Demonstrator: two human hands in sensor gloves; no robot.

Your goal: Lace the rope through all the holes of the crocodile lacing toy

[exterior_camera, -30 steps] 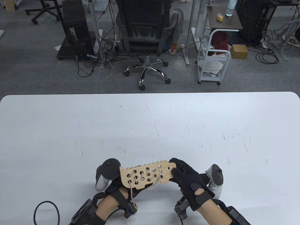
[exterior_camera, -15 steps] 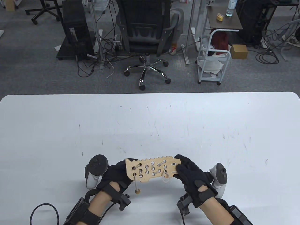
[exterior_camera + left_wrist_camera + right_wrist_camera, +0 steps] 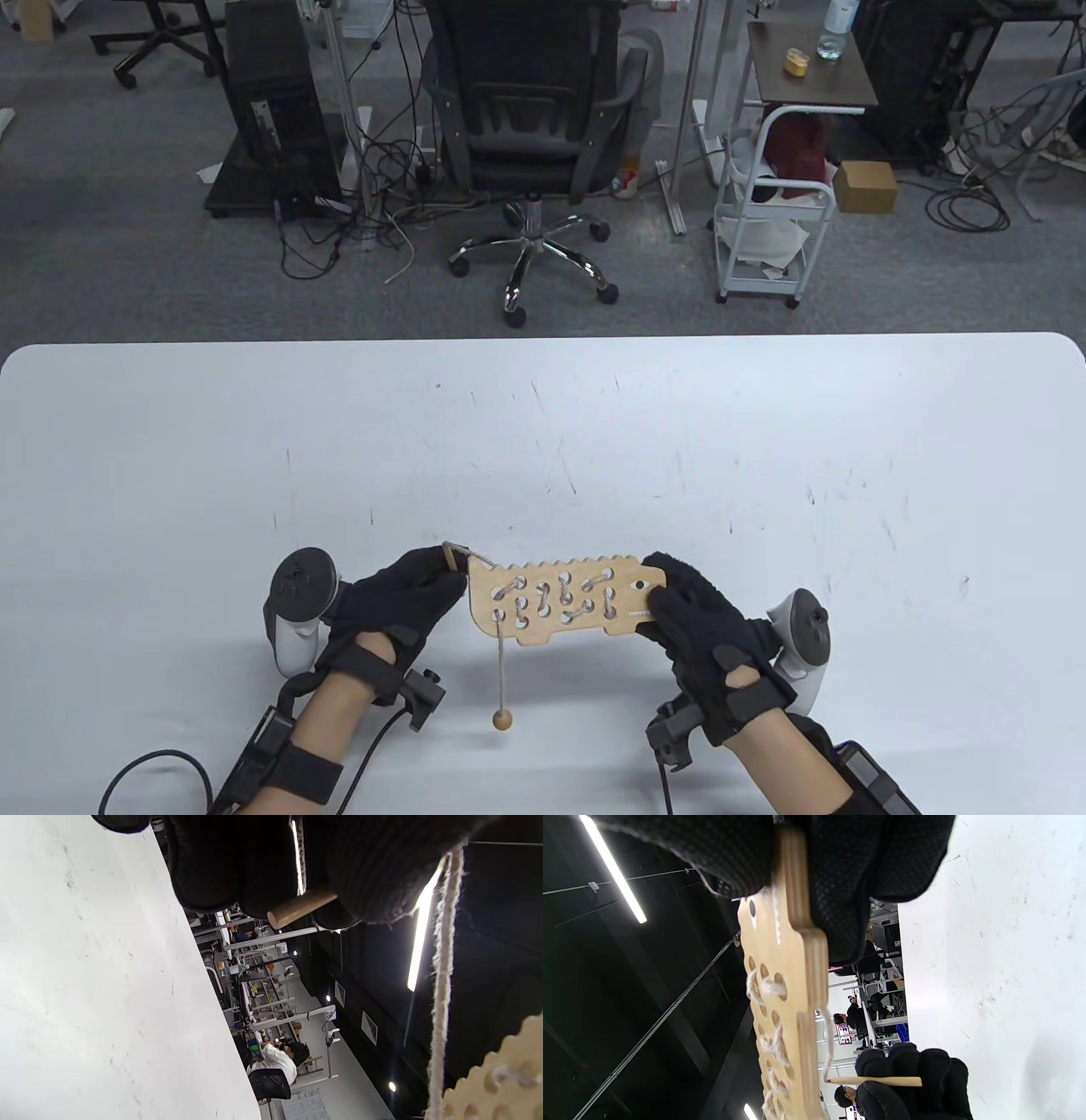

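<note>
Holding one wooden crocodile lacing board (image 3: pixel 567 599) above the white table (image 3: pixel 543 441), the right hand (image 3: pixel 696 624) grips its head end, thumb on top and fingers beneath. The left hand (image 3: pixel 394 598) pinches one wooden needle (image 3: pixel 299 907) at the tail end, with the rope (image 3: pixel 441 984) running taut from it to the board. One wooden bead (image 3: pixel 502 720) hangs on the rope's other end. Two trackers in all, one per hand.

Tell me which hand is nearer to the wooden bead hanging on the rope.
Left. The left hand is up and left of the wooden bead, pinching the rope's wooden needle. The right hand grips the crocodile board at its far end.
</note>
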